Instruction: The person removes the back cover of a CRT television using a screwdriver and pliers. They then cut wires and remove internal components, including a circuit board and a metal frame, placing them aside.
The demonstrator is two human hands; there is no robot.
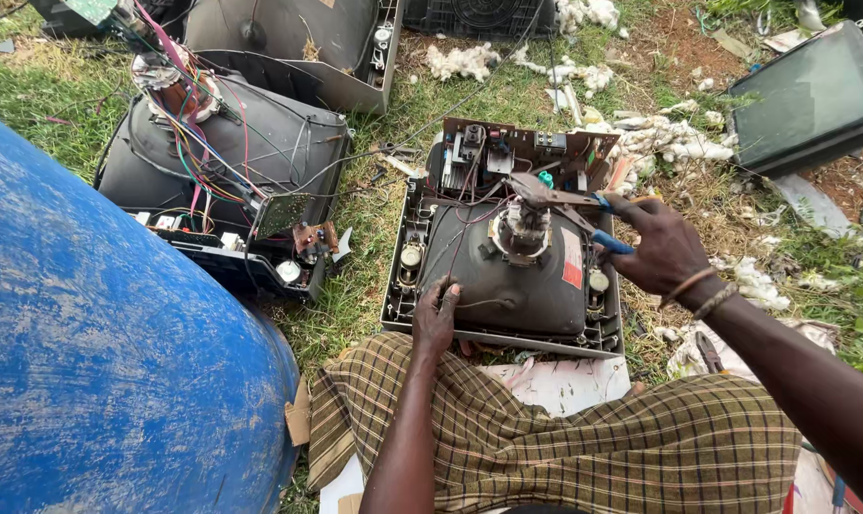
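The picture tube's neck (525,227) stands straight up mid-set, and I see the right hand (662,249) clenched on blue-handled pliers (584,214) reaching leftward to it, while the left hand (435,319) presses flat on the tube (507,286).

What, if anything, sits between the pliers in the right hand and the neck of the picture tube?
Nothing visible. The right hand holds the blue-handled pliers, whose jaws already reach the tube neck. Thin wires run beside it. The left hand rests on the tube's back.
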